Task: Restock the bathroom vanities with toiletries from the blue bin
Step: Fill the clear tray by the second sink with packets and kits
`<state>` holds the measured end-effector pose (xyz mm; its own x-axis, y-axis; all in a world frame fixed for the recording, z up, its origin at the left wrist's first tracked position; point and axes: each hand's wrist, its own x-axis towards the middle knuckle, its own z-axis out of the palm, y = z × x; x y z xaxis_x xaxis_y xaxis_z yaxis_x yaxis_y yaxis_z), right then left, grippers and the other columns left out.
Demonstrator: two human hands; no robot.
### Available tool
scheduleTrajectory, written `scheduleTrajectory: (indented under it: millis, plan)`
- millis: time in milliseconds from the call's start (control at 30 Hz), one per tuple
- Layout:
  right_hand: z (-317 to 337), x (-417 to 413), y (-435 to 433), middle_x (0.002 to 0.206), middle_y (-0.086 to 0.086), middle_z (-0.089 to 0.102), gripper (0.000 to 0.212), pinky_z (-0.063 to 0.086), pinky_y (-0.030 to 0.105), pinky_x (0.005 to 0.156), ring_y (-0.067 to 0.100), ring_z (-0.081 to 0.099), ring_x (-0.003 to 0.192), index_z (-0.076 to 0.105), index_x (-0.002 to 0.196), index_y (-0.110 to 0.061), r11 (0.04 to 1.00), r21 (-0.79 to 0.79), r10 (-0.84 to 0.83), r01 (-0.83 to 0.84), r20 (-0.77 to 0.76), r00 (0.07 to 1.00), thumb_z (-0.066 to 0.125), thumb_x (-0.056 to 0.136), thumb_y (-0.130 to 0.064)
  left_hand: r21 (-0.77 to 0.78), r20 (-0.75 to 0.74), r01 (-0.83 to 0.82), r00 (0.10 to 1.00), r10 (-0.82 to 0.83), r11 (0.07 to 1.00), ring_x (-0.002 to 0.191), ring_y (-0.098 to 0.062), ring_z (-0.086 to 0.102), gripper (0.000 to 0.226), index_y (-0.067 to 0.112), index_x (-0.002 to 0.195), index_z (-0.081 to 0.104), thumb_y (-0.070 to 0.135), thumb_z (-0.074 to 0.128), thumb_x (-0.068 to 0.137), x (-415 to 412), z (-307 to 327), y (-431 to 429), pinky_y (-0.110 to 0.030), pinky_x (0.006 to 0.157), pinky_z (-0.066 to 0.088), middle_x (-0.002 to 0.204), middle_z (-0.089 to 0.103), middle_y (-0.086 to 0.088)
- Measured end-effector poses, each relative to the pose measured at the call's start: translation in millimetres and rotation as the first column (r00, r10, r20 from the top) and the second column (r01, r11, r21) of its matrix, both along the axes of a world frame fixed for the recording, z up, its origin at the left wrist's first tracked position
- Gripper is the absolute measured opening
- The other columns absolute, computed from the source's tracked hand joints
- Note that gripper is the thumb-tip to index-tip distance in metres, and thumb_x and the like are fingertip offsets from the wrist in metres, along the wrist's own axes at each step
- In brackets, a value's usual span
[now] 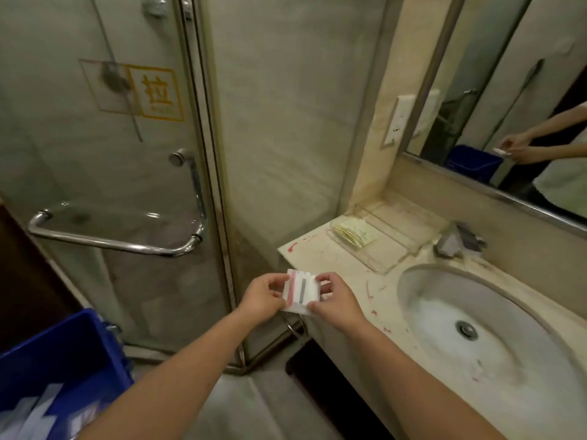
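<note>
Head view: the person is holding a small stack of white packets point(301, 292) in both hands, just below frame centre at 6 o'clock. The top packet is showing a pink stripe and a grey stripe. The stack is hanging in the air just beside the near corner of the vanity counter point(314, 249), not resting on it.

The left hand point(262, 296) is gripping the stack's 9 o'clock edge, thumb on top and fingers curled beneath. The right hand point(336, 300) is pinching the 3 o'clock edge, with its thumb pressing on the near corner.

The blue bin point(73, 354) is sitting at 8 o'clock of the frame, well apart from the hands, with white packets lying inside it.

On the counter, a clear tray point(394, 249) is lying at 1 o'clock from the stack. Yellowish sachets point(354, 233) are lying in the tray's 9 o'clock end. The sink basin point(444, 300) is occupying the 4 o'clock area of the frame, with its drain point(466, 330) near the middle and the faucet point(454, 239) standing at its 12 o'clock rim.

A mirror point(508, 74) at 2 o'clock is reflecting the hands and the bin. A glass shower door with a chrome handle point(127, 244) is filling the 9 o'clock side.
</note>
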<state>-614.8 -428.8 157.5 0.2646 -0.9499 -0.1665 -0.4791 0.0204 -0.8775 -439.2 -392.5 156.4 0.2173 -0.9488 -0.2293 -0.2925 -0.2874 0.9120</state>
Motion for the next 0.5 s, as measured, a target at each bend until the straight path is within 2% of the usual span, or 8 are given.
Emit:
scheduleTrajectory:
  millis: [100, 267, 433, 500]
  plan:
    - [1.0, -28.9, -9.6, 0.097, -0.011, 0.060, 0.052, 0.040, 0.008, 0.055, 0.001, 0.060, 0.082, 0.052, 0.109, -0.032, 0.999, -0.007, -0.041, 0.040, -0.022, 0.999, 0.075, 0.068, -0.010, -0.003, -0.006, 0.005, 1.000, -0.005, 1.000, 0.078, -0.018, 0.059, 0.049, 0.004, 0.119, 0.064, -0.018, 0.060, 0.075, -28.2, -2.0, -18.6, -0.033, 0.078, 0.055, 0.113, 0.066, -0.013]
    - [-2.0, -64.8, -24.7, 0.100, -0.008, 0.061, 0.054, 0.045, 0.021, 0.062, 0.010, 0.063, 0.085, 0.051, 0.110, -0.034, 0.989, 0.008, -0.147, 0.147, -0.018, 0.989, 0.075, 0.068, -0.010, 0.034, 0.000, 0.073, 0.997, -0.073, 0.997, 0.074, -0.015, 0.057, 0.046, 0.006, 0.116, 0.064, -0.018, 0.060, 0.077, -63.5, -2.8, -51.5, -0.029, 0.075, 0.053, 0.116, 0.066, -0.013]
    - [-5.6, -89.9, -48.3, 0.099, -0.009, 0.061, 0.055, 0.044, 0.023, 0.059, 0.011, 0.062, 0.077, 0.050, 0.112, -0.035, 0.972, 0.031, -0.232, 0.233, -0.021, 0.972, 0.075, 0.069, -0.013, 0.054, 0.060, 0.174, 0.982, -0.177, 0.983, 0.094, -0.023, 0.065, 0.048, 0.013, 0.120, 0.066, -0.011, 0.063, 0.079, -89.8, -3.9, -92.3, -0.035, 0.088, 0.056, 0.116, 0.066, -0.002]
    - [-8.4, -98.0, -61.7, 0.098, -0.010, 0.060, 0.055, 0.046, 0.025, 0.059, 0.013, 0.062, 0.077, 0.051, 0.114, -0.034, 0.963, 0.039, -0.267, 0.268, -0.023, 0.963, 0.076, 0.069, -0.014, 0.063, 0.065, 0.203, 0.976, -0.206, 0.977, 0.095, -0.022, 0.065, 0.048, 0.014, 0.119, 0.066, -0.011, 0.062, 0.079, -99.3, -6.9, -112.3, -0.036, 0.085, 0.057, 0.116, 0.065, -0.001]
